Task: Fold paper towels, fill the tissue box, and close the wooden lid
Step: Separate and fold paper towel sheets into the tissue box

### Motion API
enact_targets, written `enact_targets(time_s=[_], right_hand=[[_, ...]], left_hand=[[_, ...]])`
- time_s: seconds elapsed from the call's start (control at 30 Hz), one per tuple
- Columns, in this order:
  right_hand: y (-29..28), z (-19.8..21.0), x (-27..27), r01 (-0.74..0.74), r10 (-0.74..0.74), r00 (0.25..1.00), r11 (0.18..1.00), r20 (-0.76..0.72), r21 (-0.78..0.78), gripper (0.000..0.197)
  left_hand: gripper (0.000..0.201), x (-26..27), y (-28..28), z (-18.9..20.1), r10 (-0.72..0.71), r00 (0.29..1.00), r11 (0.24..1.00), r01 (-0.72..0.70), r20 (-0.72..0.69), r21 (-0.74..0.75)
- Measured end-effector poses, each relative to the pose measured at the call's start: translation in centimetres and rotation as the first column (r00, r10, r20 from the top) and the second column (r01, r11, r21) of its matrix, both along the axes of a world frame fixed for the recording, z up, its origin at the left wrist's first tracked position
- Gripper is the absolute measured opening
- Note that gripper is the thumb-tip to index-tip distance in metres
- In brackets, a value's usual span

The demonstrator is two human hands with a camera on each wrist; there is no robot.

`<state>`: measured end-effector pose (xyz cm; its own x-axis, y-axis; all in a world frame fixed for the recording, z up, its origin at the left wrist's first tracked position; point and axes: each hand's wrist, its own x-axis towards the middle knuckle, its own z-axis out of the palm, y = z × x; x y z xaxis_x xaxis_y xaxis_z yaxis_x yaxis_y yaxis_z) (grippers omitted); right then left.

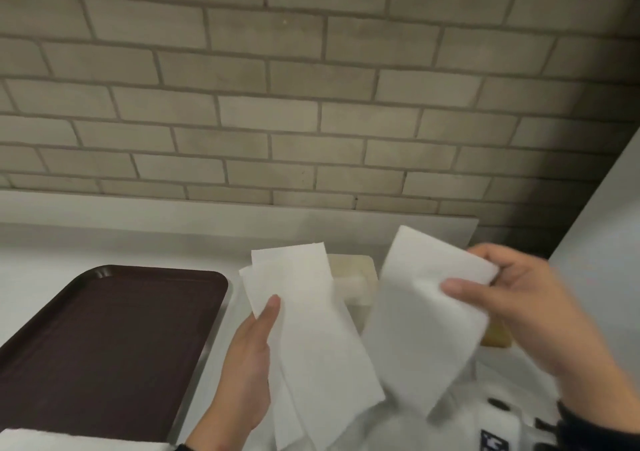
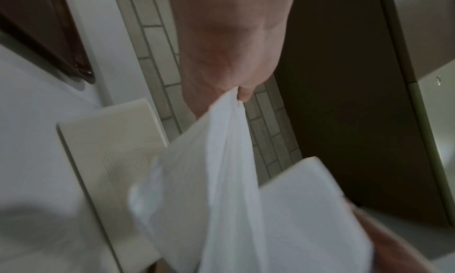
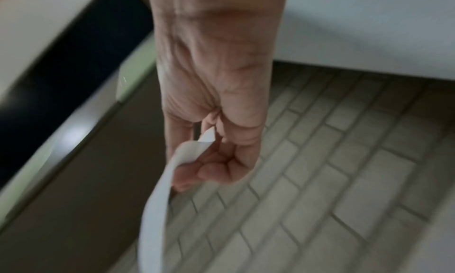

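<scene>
No legible text, brand, number or sign appeared in any of the three views. A small dark label (image 1: 494,441) with pale marks sat on the white garment (image 1: 460,426) at the lower edge of the head view, but blur left its characters unreadable. The paper towels, tray and brick wall carried no printing.

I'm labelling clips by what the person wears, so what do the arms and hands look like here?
Both hands are bare: no gloves, rings or watch visible on the left hand or the right hand. A dark sleeve cuff covers the right forearm, and a thin dark cuff edge shows at the left wrist. No markings are readable on either.
</scene>
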<state>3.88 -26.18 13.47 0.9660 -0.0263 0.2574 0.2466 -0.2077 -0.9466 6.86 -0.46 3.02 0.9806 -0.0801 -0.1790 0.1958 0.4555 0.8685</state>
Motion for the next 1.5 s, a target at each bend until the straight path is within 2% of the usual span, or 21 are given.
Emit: enact_targets(time_s=[0.17,0.23,0.27,0.37,0.4,0.47,0.53,0.6,0.63,0.73,0.8,0.87,0.93,1.0,1.07,1.1,1.17,1.2,1.3,1.43,1.5], right_hand=[[-0.7,5.0,-2.4,-0.287,0.264,0.949,0.950,0.170,0.124,0.049],[0.3,5.3,-1.4,-0.376,0.362,0.925,0.916,0.117,0.139,0.042],[0.9,4.8,-0.6,-0.370,0.367,0.929,0.922,0.047,0.112,0.037],[2.9,1.5,2.2,-0.175,0.156,0.980,0.971,-0.120,-0.162,0.036],[3.3,0.2,3.1,-0.127,0.096,0.987,0.960,-0.132,-0.250,0.036],[3.7,-2.1,4.3,-0.069,0.018,0.989,0.932,-0.145,-0.356,0.035],[3.7,-3.5,5.1,-0.042,-0.026,0.986,0.916,-0.162,-0.398,0.037],[3.9,-4.0,5.4,-0.021,-0.055,0.985,0.902,-0.163,-0.431,0.038],[4.1,-4.2,5.4,-0.023,-0.052,0.986,0.899,-0.161,-0.436,0.038],[4.8,-5.4,4.9,0.014,-0.061,0.991,0.932,-0.120,-0.363,0.045],[5.0,-6.7,4.0,0.155,-0.175,0.979,0.972,-0.104,-0.176,0.051],[4.9,-8.1,3.1,0.246,-0.235,0.948,0.969,-0.215,0.024,0.056],[4.9,-9.9,2.5,0.277,-0.210,0.912,0.949,-0.354,0.152,0.068],[5.3,-10.9,2.2,0.276,-0.157,0.886,0.934,-0.436,0.226,0.078],[5.1,-11.6,2.2,0.282,-0.150,0.885,0.926,-0.441,0.251,0.085],[4.9,-11.6,2.2,0.272,-0.150,0.894,0.930,-0.422,0.246,0.073],[4.4,-11.1,2.2,0.274,-0.184,0.906,0.941,-0.380,0.197,0.023],[4.1,-11.0,2.2,0.272,-0.198,0.912,0.948,-0.359,0.168,0.012],[3.4,-11.2,2.0,0.291,-0.238,0.927,0.944,-0.290,0.154,0.021],[2.7,-10.0,1.9,0.287,-0.258,0.957,0.913,-0.132,0.291,0.021],[2.4,-9.5,2.1,0.262,-0.254,0.965,0.913,-0.067,0.314,0.022]], left_hand=[[0.029,0.0,-0.8,0.0,-0.070,0.994,0.989,0.059,0.080,0.137],[0.030,-0.3,-1.8,0.2,-0.119,0.988,0.984,0.104,0.098,0.148],[0.031,-0.4,-2.3,0.2,-0.136,0.984,0.982,0.118,0.117,0.148],[0.040,-0.7,-4.0,1.1,-0.256,0.949,0.960,0.227,0.184,0.165],[0.041,-0.8,-4.3,1.3,-0.281,0.940,0.953,0.250,0.192,0.172],[0.031,-0.7,-4.6,1.2,-0.270,0.945,0.955,0.239,0.183,0.176],[0.026,-0.6,-4.5,1.0,-0.236,0.966,0.971,0.233,0.100,0.047],[0.038,-0.6,-4.4,0.9,-0.236,0.972,0.965,0.235,0.004,-0.115],[0.042,-0.5,-4.5,0.6,-0.248,0.969,0.961,0.247,0.013,-0.126],[0.037,-0.1,-4.8,-0.1,-0.216,0.969,0.976,0.214,0.118,0.031],[0.039,0.3,-5.2,-0.3,-0.201,0.963,0.975,0.179,0.181,0.133],[0.039,0.7,-5.7,-0.6,-0.204,0.951,0.967,0.159,0.231,0.201],[0.042,1.1,-6.4,-0.9,-0.213,0.943,0.956,0.147,0.255,0.254],[0.049,1.4,-7.5,-1.4,-0.230,0.938,0.944,0.150,0.260,0.292],[0.062,1.6,-8.5,-1.8,-0.234,0.935,0.930,0.136,0.266,0.342],[0.070,1.8,-9.0,-2.0,-0.237,0.935,0.922,0.131,0.262,0.366],[0.077,2.3,-9.5,-2.5,-0.220,0.943,0.908,0.105,0.249,0.406],[0.076,2.4,-9.7,-2.6,-0.204,0.947,0.902,0.083,0.249,0.423],[0.070,2.4,-10.1,-2.3,-0.154,0.945,0.895,0.009,0.289,0.446],[0.072,1.9,-10.5,-1.4,-0.044,0.932,0.912,-0.110,0.360,0.396],[0.066,1.7,-10.7,-1.5,-0.007,0.930,0.915,-0.142,0.367,0.378]])
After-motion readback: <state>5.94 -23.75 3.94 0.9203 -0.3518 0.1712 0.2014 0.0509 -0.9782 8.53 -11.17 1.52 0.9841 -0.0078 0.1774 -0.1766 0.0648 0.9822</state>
